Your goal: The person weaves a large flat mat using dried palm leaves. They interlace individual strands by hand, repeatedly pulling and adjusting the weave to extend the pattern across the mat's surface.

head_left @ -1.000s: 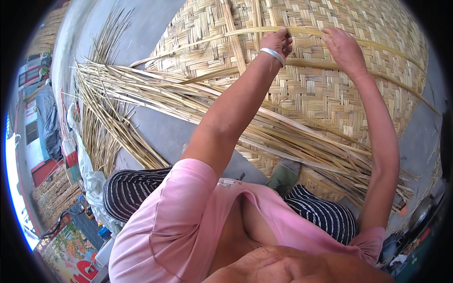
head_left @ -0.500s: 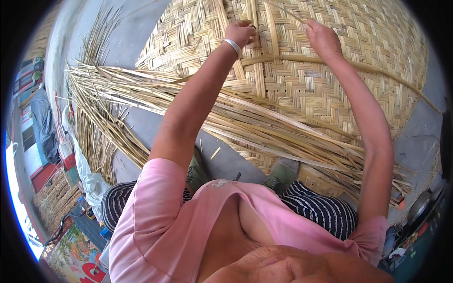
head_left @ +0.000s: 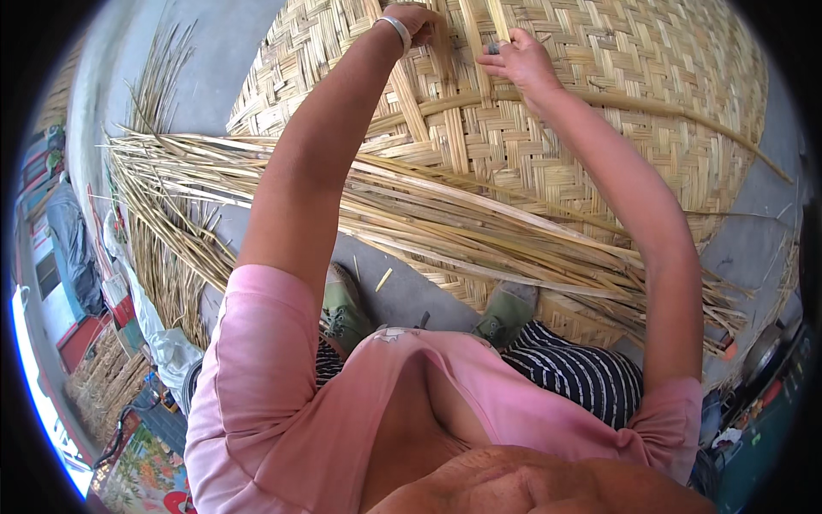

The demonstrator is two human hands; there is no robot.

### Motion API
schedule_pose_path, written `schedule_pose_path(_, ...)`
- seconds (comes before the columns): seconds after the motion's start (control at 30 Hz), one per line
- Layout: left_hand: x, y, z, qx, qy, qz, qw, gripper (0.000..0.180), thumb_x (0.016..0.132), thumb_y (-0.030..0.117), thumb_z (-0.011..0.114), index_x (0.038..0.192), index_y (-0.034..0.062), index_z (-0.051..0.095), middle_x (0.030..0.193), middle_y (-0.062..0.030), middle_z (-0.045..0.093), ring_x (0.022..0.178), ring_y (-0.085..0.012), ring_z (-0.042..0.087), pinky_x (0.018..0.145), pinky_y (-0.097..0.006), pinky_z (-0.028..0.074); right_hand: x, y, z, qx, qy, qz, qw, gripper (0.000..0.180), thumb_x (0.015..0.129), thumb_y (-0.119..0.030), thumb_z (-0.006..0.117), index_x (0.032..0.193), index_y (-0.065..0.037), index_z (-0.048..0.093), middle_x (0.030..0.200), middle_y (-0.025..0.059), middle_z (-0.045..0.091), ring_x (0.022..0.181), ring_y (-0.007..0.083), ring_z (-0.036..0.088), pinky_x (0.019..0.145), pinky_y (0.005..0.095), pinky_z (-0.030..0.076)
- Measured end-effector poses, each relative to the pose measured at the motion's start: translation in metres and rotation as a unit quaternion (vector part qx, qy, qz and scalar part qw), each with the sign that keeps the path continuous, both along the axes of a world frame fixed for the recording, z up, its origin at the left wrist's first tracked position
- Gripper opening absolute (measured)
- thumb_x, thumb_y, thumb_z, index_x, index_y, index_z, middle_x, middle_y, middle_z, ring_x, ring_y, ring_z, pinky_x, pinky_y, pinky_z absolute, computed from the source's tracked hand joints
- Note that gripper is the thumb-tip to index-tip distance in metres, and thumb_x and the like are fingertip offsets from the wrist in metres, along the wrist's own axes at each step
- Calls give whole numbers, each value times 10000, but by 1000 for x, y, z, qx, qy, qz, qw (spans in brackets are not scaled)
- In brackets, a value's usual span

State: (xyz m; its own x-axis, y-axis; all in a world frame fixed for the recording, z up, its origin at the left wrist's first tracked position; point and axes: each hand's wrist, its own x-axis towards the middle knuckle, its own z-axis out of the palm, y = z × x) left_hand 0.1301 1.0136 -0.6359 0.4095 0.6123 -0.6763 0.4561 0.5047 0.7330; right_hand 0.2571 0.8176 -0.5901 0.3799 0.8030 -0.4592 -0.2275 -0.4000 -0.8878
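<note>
A large mat woven from pale split strips (head_left: 565, 163) spreads in front of me, with several upright strips (head_left: 454, 141) raised over its weave. At the top edge of the view my left hand (head_left: 413, 24), a silvery bangle on its wrist, curls its fingers down among these strips; its fingertips are mostly hidden. Lower and to the right, my right hand (head_left: 522, 67) has its thumb and fingers apart, the fingers reaching over a pale strip of the mat. A ring shows on one finger. Below that hand, a long curved strip (head_left: 676, 110) crosses the mat sideways.
A thick bundle of loose strips (head_left: 479, 231) lies across the mat's near side, between the mat and my shoes (head_left: 507, 315). More strips (head_left: 163, 231) fan out at the left on grey floor (head_left: 227, 43). A whitish plastic sheet (head_left: 175, 351) lies farther left.
My left hand has moved left and up, toward the top edge. My right hand has moved left and slightly down; its fingers have spread, and the thin strip it held is no longer seen there.
</note>
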Motion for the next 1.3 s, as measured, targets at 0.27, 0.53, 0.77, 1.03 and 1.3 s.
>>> schedule_pose_path(0.27, -11, -12, 6, 130, 25, 6, 991, 119, 853, 52, 653, 972, 57, 658, 842, -57, 643, 785, -189, 631, 636, -342, 543, -7, 3, -60, 4, -32, 3, 999, 328, 985, -32, 379, 1300, 42, 430, 1149, 188, 637, 986, 235, 700, 846, 300, 574)
schedule_pose_path(0.53, 2, -11, 3, 19, -83, 54, 995, 270, 889, 126, 668, 1131, 26, 603, 908, -100, 622, 806, -254, 636, 643, -404, 549, -10, -1, -42, -52, -86, 40, 994, 388, 987, -22, 361, 1369, 35, 400, 1152, 159, 646, 1011, 186, 688, 848, 274, 556)
schedule_pose_path(0.77, 9, -12, 34, -26, -110, 45, 993, 479, 957, 558, 503, 1100, 121, 638, 1024, -39, 657, 937, -217, 595, 856, -411, 462, -21, -9, -34, -28, -233, 84, 968, 427, 971, -62, 437, 1394, -83, 492, 1134, 79, 690, 863, 142, 688, 797, 301, 539)
schedule_pose_path(1.03, -6, -3, 10, 8, -251, 226, 941, 305, 892, 196, 651, 1188, 122, 643, 796, 7, 568, 662, -130, 517, 604, -297, 447, -4, 1, -51, -8, -269, 117, 956, 298, 975, -192, 522, 1243, -122, 631, 848, 62, 705, 786, 204, 676, 757, 355, 534)
schedule_pose_path(1.3, -46, -6, 24, 65, -308, 285, 905, 321, 849, 80, 634, 1170, 87, 636, 851, -30, 613, 779, -156, 555, 667, -315, 454, 44, 16, -32, -103, -340, 258, 898, 235, 1001, -287, 530, 1141, -126, 629, 749, 18, 648, 581, 112, 600, 571, 306, 513)
